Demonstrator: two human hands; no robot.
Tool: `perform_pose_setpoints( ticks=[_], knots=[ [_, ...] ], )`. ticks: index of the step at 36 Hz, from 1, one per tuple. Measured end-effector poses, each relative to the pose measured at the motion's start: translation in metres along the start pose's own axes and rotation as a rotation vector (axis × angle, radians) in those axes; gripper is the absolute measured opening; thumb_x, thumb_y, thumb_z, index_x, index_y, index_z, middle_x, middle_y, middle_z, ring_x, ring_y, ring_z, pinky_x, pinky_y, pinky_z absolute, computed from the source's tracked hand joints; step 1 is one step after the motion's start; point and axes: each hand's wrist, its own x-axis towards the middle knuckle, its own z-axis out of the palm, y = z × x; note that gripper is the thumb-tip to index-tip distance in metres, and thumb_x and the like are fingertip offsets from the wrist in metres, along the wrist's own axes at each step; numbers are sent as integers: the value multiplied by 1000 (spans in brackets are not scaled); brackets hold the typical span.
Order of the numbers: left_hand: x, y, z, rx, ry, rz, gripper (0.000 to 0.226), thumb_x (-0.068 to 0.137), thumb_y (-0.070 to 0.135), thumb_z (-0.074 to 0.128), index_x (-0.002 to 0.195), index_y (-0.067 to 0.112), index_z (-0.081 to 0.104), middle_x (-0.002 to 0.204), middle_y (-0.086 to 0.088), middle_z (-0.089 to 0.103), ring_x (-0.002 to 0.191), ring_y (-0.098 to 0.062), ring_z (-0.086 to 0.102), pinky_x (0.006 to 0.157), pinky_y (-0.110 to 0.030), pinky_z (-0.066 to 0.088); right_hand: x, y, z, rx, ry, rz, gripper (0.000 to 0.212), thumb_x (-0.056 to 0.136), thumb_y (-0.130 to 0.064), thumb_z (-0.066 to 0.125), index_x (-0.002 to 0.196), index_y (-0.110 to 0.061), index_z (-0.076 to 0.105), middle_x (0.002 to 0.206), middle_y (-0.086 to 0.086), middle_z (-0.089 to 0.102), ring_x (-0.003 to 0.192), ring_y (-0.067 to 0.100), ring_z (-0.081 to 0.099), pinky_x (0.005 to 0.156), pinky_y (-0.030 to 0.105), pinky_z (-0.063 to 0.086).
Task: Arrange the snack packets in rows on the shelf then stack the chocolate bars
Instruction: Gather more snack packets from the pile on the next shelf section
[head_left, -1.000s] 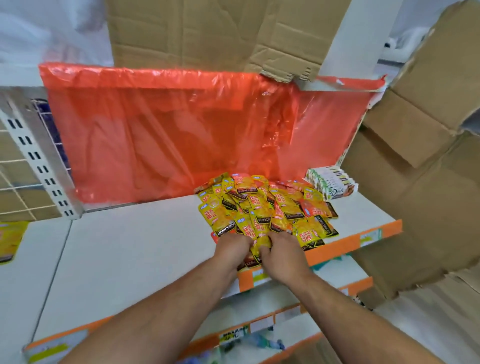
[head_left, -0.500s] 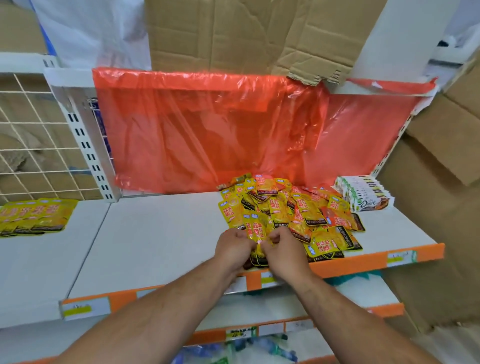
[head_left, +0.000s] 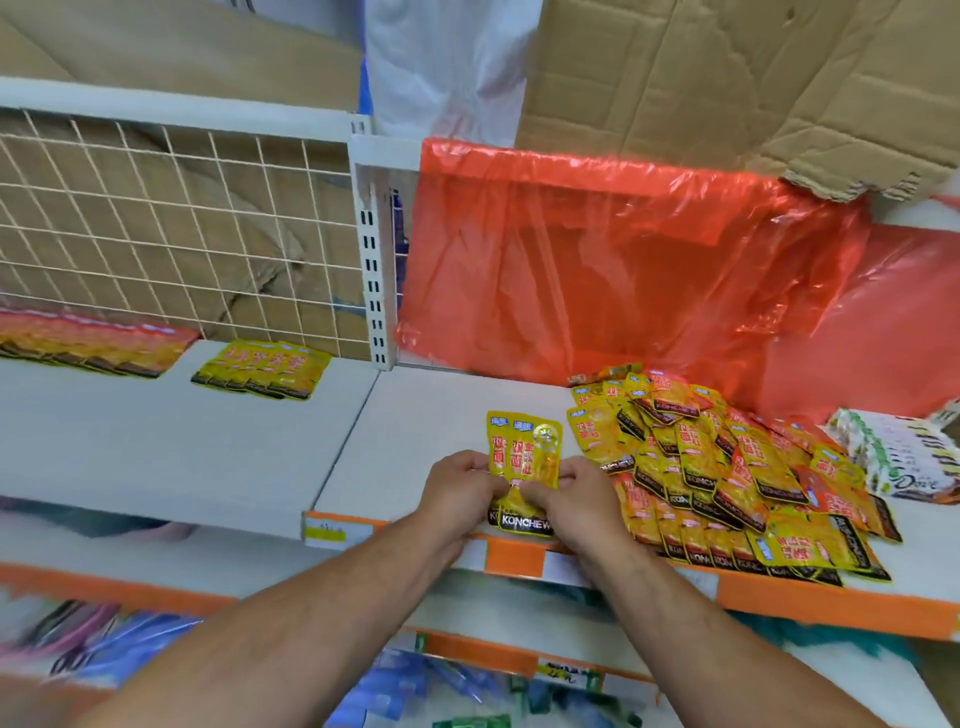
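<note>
Both hands hold a small stack of yellow snack packets above the front of the white shelf. My left hand grips its left edge and my right hand pinches its right edge. A loose heap of yellow and orange snack packets lies just to the right. Chocolate bars in white-green wrappers sit at the far right. On the shelf to the left, a tidy row of yellow packets and a row of orange packets lie flat.
Orange plastic sheeting hangs behind the heap. A white wire grid backs the left shelf, with a slotted upright between the two bays. Torn cardboard is above. Lower shelves hold blurred blue goods.
My hands have lifted a small stack out of the heap and carried it left, clear of the pile. My head has turned left, bringing the left shelf's rows into view.
</note>
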Motion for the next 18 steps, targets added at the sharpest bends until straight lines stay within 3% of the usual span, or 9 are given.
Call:
perform_pose_setpoints(
  ticks=[5,10,15,18],
  knots=[
    [-3,4,-55,-38,18,5,18,72,-4,69,85,8,70,85,-16,74,76,-30,70,79,-47,57,-8,-28,42,-74,11,-39,25,74,-24,83,78,-22,59,79,-5,67,76,15,64,65,31,46],
    [-6,5,-121,-61,38,18,18,79,-8,66,91,6,71,86,-14,74,71,-25,69,74,-39,58,-28,-55,98,-56,-31,-24,26,75,-23,82,79,-21,57,78,-5,66,72,15,63,62,30,46],
    [-8,4,-185,-28,62,49,17,78,-5,70,80,11,74,80,-11,75,74,-26,71,79,-45,59,-48,-80,151,-61,-43,-49,23,78,-22,80,86,-21,58,85,-6,67,74,9,63,58,26,41],
    [-7,5,-218,14,63,54,22,78,-5,70,73,16,75,77,-7,76,71,-22,70,75,-40,59,-55,-89,181,-50,-39,-35,24,77,-21,81,88,-19,60,88,-1,70,79,14,67,68,33,52]
  ],
)
